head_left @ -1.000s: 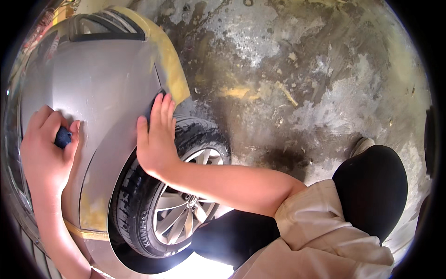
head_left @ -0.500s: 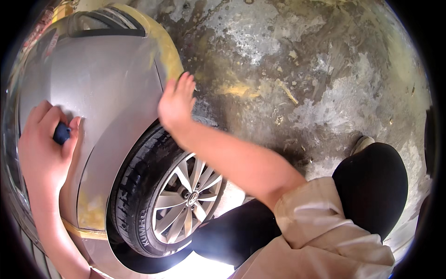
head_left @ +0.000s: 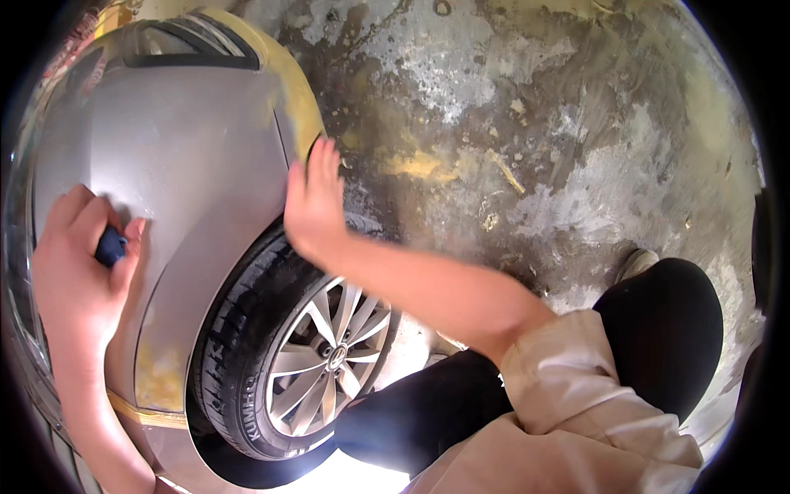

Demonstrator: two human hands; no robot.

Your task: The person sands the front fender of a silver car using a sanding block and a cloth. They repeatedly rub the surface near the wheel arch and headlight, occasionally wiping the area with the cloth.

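My left hand (head_left: 78,259) curls around a small dark blue object (head_left: 110,245) against the silver car panel (head_left: 181,156); most of it is hidden by my fingers, so its kind is unclear. Farther right, my right hand (head_left: 317,202) has its fingers stretched out flat beside the bumper edge, just above the tyre (head_left: 247,329). Nothing shows in that hand, and whether its palm touches the panel I cannot tell. Yellowish patches (head_left: 160,375) mark the panel near the wheel arch, and a yellow strip (head_left: 300,95) runs along the bumper.
The silver spoked wheel rim (head_left: 333,358) stands under my right forearm. My black-clad legs (head_left: 658,337) are bent close to the car. Stained concrete floor (head_left: 494,90) spreads to the right. A dark lamp or window opening (head_left: 193,41) sits at the car's far end.
My right hand has shifted slightly down, toward the tyre, with its fingers still outstretched. My left hand keeps its hold on the dark blue object and sits marginally lower in view.
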